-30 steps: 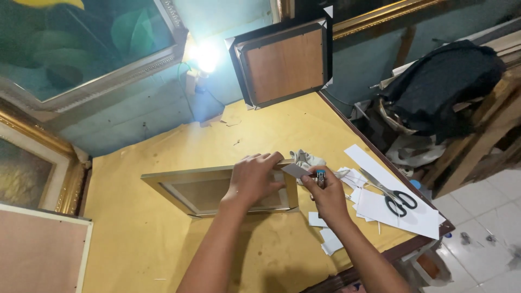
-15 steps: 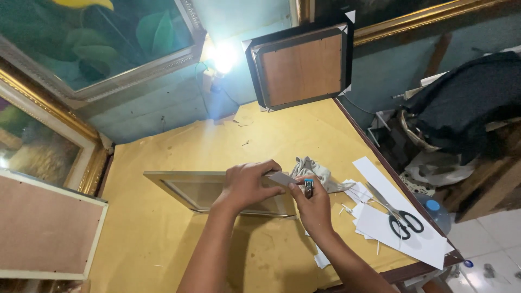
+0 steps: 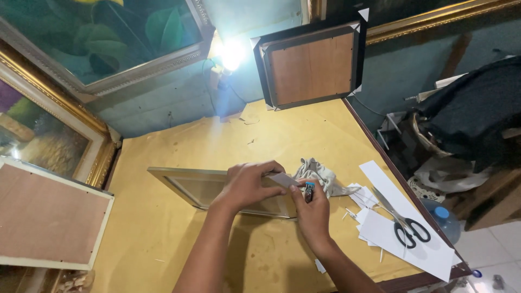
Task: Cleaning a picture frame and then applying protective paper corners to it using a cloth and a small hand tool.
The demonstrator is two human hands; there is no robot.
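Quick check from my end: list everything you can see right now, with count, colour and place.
table: 1, yellow top, centre
flat frame: 1, pale gold, on table under both hands
cloth: 1, grey, right of hands
paper sheets: several, white, table's right edge
scissors: 1, black handles, on the paper
backed frame: 1, black with brown board, leaning at far edge
lamp: 1, lit, far wall
brown-backed frame: 1, left
bottle: 1, blue cap, floor right
left hand: on frame corner, holding a grey piece
right hand: holding small dark tool
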